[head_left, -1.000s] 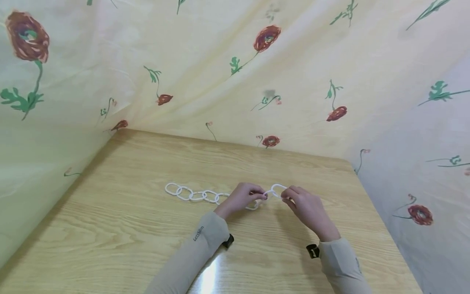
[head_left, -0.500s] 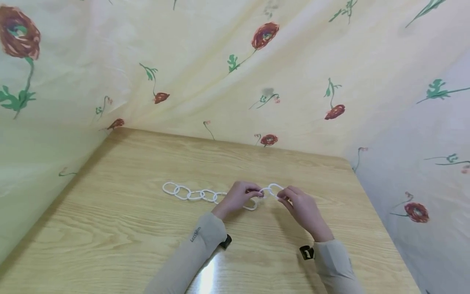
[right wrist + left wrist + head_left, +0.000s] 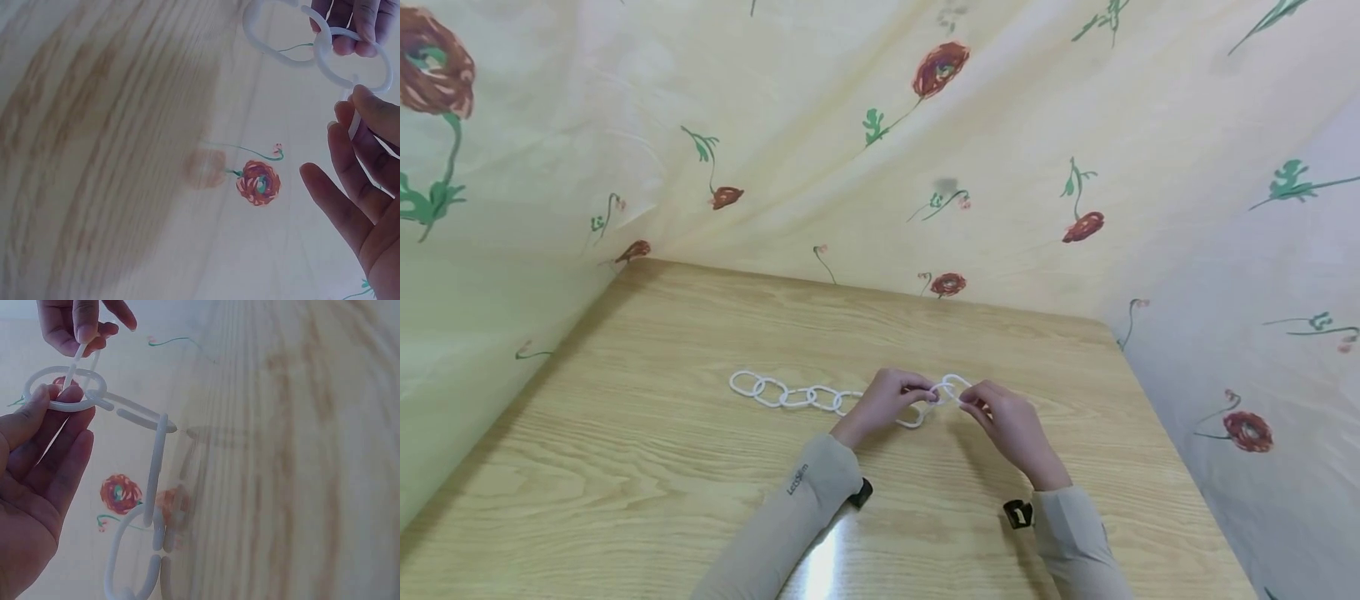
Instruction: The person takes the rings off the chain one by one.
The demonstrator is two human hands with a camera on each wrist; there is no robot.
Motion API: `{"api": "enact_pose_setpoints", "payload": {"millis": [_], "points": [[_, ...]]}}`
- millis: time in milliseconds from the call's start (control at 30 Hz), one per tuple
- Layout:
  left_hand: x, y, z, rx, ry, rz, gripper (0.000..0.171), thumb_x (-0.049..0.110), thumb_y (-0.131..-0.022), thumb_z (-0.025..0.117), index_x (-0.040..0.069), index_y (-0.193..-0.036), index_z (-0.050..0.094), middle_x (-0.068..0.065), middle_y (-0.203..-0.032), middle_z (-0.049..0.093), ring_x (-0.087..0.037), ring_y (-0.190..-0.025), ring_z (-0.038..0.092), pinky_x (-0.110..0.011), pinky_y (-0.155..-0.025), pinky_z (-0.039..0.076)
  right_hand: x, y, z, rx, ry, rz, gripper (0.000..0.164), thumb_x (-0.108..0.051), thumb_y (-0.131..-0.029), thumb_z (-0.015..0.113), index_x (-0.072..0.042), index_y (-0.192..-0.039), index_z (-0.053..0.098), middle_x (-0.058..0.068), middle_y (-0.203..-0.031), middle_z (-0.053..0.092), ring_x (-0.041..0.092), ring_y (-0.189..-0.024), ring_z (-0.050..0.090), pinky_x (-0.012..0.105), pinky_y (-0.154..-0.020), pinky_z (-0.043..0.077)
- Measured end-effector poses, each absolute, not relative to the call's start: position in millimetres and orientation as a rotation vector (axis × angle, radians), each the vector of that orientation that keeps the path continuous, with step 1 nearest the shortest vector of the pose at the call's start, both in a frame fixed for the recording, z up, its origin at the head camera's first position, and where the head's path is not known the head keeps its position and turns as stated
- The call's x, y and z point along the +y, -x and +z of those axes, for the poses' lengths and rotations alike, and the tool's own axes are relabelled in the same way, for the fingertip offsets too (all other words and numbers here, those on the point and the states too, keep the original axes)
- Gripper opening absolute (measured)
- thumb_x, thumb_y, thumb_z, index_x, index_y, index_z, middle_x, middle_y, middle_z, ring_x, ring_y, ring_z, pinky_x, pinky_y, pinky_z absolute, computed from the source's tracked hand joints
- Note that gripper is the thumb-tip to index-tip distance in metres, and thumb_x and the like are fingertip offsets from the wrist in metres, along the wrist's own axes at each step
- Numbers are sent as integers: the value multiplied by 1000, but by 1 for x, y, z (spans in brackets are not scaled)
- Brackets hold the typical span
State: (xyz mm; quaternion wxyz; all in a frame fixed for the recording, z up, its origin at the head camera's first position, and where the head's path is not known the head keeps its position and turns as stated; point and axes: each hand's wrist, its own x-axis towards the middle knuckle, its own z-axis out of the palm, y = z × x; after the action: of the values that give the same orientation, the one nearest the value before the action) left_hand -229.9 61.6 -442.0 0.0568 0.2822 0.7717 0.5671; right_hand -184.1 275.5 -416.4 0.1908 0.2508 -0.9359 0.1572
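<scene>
A: Fingers first. Left?
B: Left hand (image 3: 887, 400), one. Thumb and fingertips pinch the left-held link (image 3: 70, 407), a white oval ring; the lower fingers reach out loosely beneath.
A: Right?
B: Right hand (image 3: 1011, 425), one. Thumb and fingertip grip the right-held link (image 3: 320, 62), likewise white; the remaining fingers are spread, off the ring.
A: How do the two links stand?
B: Between the two sets of fingertips, raised, one passing through the other.
A: Next outward?
B: The chain (image 3: 811, 398), white oval links. From the left fingers it drops to the surface, one link showing just under them, then runs out past that hand on the side away from the right fingers. Five links show there, the nearest partly hidden by the hand.
A: Behind the fingers?
B: Two pale sleeves: left sleeve (image 3: 767, 533), dark lettering near the cuff; right sleeve (image 3: 1078, 537). Black wrist device (image 3: 861, 493) at the left cuff, a second wrist device (image 3: 1018, 514) at the right.
A: Below?
B: Table (image 3: 625, 467), wood-grained, with a bright reflection nearer than the left fingers.
A: Beyond?
B: Cloth (image 3: 790, 158), cream, printed with red flowers and green stems, hanging past the fingertips and to both sides.
</scene>
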Motion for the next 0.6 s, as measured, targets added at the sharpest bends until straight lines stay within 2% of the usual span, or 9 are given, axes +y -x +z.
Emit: {"api": "enact_pose_setpoints", "payload": {"millis": [600], "points": [[62, 228, -439, 2374, -902, 1665, 20, 14, -90, 66, 1, -102, 74, -11, -101, 75, -19, -92, 72, -14, -76, 54, 274, 184, -419, -2636, -661, 541, 8, -6, -82, 75, -6, -88, 70, 3, -81, 69, 14, -71, 66, 30, -63, 59]]}}
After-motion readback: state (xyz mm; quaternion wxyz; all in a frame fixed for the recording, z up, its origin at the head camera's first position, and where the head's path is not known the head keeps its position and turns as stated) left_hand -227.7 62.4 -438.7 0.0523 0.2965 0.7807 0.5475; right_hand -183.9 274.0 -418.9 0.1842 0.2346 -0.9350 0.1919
